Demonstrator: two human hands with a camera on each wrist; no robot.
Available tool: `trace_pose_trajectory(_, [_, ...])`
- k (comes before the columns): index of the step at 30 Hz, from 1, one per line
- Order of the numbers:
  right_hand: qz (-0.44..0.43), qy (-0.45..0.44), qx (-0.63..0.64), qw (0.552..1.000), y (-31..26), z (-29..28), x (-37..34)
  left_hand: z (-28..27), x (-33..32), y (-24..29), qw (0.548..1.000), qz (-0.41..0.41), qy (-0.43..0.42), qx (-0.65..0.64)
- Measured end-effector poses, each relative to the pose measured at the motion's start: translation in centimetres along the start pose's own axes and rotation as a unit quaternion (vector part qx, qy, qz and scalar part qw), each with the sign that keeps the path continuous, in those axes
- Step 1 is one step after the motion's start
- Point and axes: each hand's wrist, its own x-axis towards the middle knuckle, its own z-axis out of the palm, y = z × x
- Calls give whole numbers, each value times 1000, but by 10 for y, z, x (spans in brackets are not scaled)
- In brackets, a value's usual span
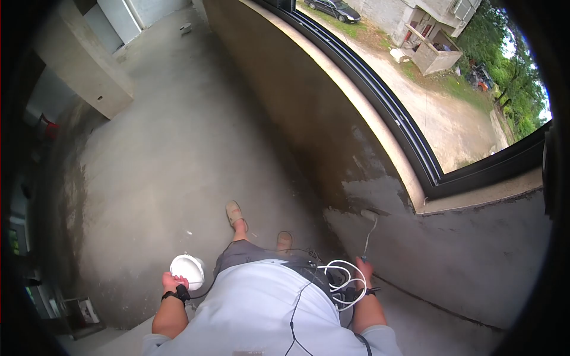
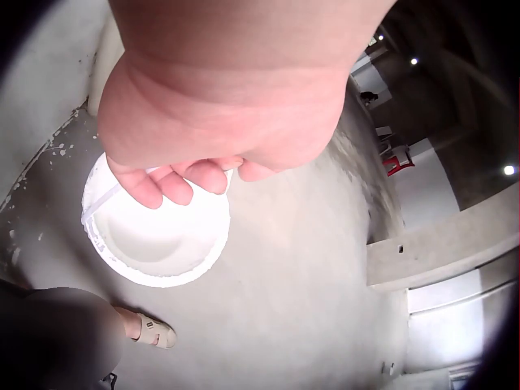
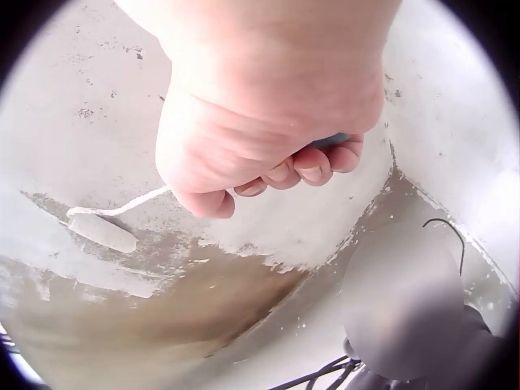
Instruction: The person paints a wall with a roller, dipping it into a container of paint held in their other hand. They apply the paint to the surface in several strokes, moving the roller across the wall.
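My left hand [image 1: 176, 281] holds a white bucket [image 1: 187, 270] by its handle, left of my body. In the left wrist view, the fingers of the left hand [image 2: 219, 130] curl over the bucket's rim area, and white liquid [image 2: 154, 223] shows inside. My right hand [image 1: 364, 270] grips the handle of a small paint roller [image 1: 369, 215], whose head lies against the wall below the window corner. From the right wrist view, the right hand [image 3: 268, 138] is closed round the handle, with the roller head [image 3: 103, 233] at the edge of a whitish coated patch beside bare brown wall.
A dark window frame [image 1: 380, 89] and its sill [image 1: 356, 83] run above the brown wall [image 1: 285, 77]. Looped white cable [image 1: 362, 279] hangs at my waist. Sandals [image 1: 234, 211] stand on the grey floor [image 1: 154, 154]. A pillar [image 1: 89, 59] rises at the upper left.
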Motion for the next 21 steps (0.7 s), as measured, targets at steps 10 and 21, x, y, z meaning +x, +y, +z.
trace_pose_trajectory(10, [-52, -49, -126, 990, -150, 14, -41, 17, 9, 19, 997, -33, -60, 46])
trace_pose_trajectory(21, [-81, -77, 5, 994, -145, 48, 10, 10, 11, 17, 995, -27, -78, 60])
